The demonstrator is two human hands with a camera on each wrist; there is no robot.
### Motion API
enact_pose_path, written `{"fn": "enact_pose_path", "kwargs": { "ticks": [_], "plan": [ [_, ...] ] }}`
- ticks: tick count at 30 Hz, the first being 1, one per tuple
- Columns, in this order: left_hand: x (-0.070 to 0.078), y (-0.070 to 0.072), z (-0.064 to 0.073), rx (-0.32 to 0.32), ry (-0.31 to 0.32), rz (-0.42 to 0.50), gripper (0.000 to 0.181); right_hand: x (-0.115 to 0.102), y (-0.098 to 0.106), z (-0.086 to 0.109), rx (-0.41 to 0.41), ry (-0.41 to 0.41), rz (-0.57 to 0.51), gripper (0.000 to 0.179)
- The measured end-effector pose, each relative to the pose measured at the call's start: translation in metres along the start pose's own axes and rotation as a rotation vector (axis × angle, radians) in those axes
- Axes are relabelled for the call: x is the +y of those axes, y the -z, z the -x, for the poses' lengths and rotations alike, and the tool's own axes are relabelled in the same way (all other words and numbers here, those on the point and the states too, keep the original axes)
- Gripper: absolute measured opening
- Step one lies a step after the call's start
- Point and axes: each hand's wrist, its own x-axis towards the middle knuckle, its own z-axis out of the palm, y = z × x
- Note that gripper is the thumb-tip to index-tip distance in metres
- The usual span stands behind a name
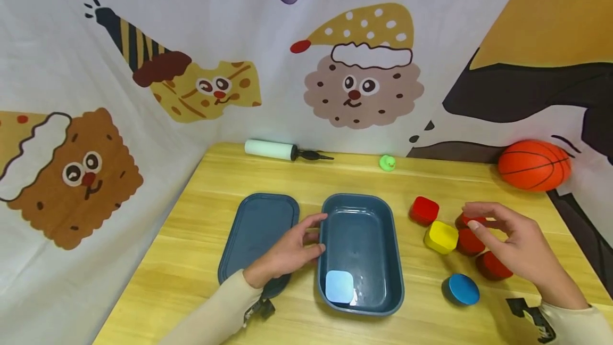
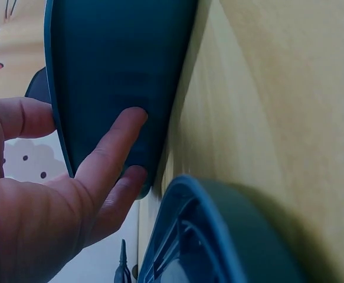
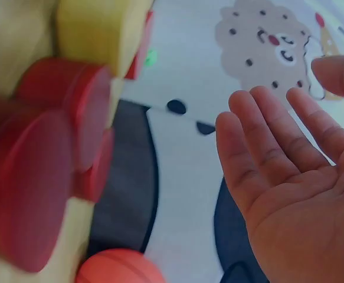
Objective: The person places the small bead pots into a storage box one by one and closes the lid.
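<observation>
Both unclenched, left hand (image 1: 289, 252) is steadying a rectangular blue plastic tub (image 1: 361, 249), right hand (image 1: 522, 249) apparently reaching to pinch rounded red blocks (image 1: 470, 243).

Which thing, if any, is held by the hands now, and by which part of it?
The left hand touches the dark blue box at its left rim and outer wall; a true grip cannot be told. The right hand holds nothing.
</observation>
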Motion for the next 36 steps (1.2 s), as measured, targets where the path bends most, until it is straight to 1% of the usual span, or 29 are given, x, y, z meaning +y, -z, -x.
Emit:
{"fn": "enact_pose_path", "kwargs": {
  "ticks": [4,10,16,19,23,26,32,36],
  "plan": [
    [-0.002,0.000,0.001,-0.002,-0.006,-0.002,0.070,0.015,0.002,0.008,0.008,-0.031,0.008,0.033],
    [-0.003,0.002,0.000,-0.005,-0.006,-0.003,0.070,0.040,0.006,0.020,-0.025,-0.117,0.037,0.035],
    [-0.003,0.003,0.000,-0.007,0.000,-0.009,0.070,0.052,0.005,0.032,-0.050,-0.227,0.083,0.036],
    [-0.003,0.003,-0.001,-0.006,0.003,-0.011,0.069,0.057,0.005,0.037,-0.061,-0.260,0.095,0.037],
    [-0.003,0.004,-0.001,-0.008,0.003,-0.007,0.069,0.062,0.003,0.044,-0.076,-0.283,0.083,0.040],
    [-0.002,0.004,-0.001,-0.008,-0.001,-0.004,0.069,0.064,0.001,0.047,-0.105,-0.305,0.079,0.043],
    [-0.002,0.003,0.000,-0.008,0.007,0.000,0.069,0.069,0.002,0.054,-0.156,-0.315,0.085,0.047],
    [-0.003,0.003,0.000,-0.013,0.003,0.001,0.069,0.074,0.005,0.056,-0.249,-0.322,0.099,0.058]
  ]
}}
